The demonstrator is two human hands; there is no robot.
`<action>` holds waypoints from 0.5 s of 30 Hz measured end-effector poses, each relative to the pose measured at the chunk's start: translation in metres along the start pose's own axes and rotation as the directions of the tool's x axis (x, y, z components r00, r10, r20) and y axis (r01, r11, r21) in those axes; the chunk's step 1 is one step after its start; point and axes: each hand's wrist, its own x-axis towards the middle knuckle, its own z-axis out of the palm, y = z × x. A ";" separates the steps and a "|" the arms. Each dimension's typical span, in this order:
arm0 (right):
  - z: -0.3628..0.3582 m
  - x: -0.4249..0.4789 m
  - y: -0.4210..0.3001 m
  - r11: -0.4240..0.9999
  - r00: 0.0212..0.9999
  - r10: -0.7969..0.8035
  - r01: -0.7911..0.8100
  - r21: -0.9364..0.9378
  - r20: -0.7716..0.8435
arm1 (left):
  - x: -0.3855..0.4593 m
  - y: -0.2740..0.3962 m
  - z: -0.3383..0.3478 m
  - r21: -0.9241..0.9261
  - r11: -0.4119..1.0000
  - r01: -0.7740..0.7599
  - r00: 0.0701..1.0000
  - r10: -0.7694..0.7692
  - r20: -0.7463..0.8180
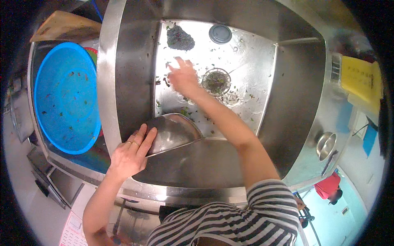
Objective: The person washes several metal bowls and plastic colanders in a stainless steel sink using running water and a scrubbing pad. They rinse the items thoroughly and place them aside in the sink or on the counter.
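My left hand grips the rim of a tilted stainless steel bowl at the near left corner of a deep metal sink. The bowl's inside is hidden from view. Over the sink floor, left of the drain strainer, my right hand has its fingers spread, blurred, with nothing seen in them. Beyond it lie a dark scouring pad and a round grey lid or stopper. Green and dark scraps are scattered over the sink floor and lie in the strainer.
A blue mesh basket with food scraps stands in the left basin, near a wooden board. On the right counter are a small metal bowl and a yellow item in a clear container. A person in red is at the lower right.
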 end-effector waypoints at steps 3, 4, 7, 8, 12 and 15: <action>0.046 0.009 -0.020 0.961 0.965 -0.245 0.255 -0.109 0.094 | 0.003 0.001 -0.002 -0.008 1.000 0.009 1.000 -0.009 0.009; 0.054 0.002 -0.015 0.951 0.957 -0.270 0.282 -0.127 0.102 | 0.003 0.001 -0.003 -0.009 1.000 0.017 1.000 -0.016 0.013; 0.051 -0.039 0.022 0.962 0.960 -0.229 0.249 -0.116 0.162 | 0.002 0.002 -0.002 -0.005 1.000 0.021 1.000 -0.021 0.015; 0.045 -0.056 0.036 0.966 0.974 -0.187 0.206 -0.155 0.130 | -0.001 0.004 -0.002 -0.010 1.000 0.014 1.000 -0.013 0.019; -0.010 -0.029 0.020 0.987 0.948 0.088 -0.040 -0.159 0.306 | -0.004 0.000 -0.001 -0.002 0.999 0.033 0.999 -0.033 0.021; 0.019 0.031 0.014 0.978 0.984 -0.173 0.165 -0.124 -0.054 | 0.003 0.001 -0.006 0.005 1.000 -0.013 1.000 0.013 0.002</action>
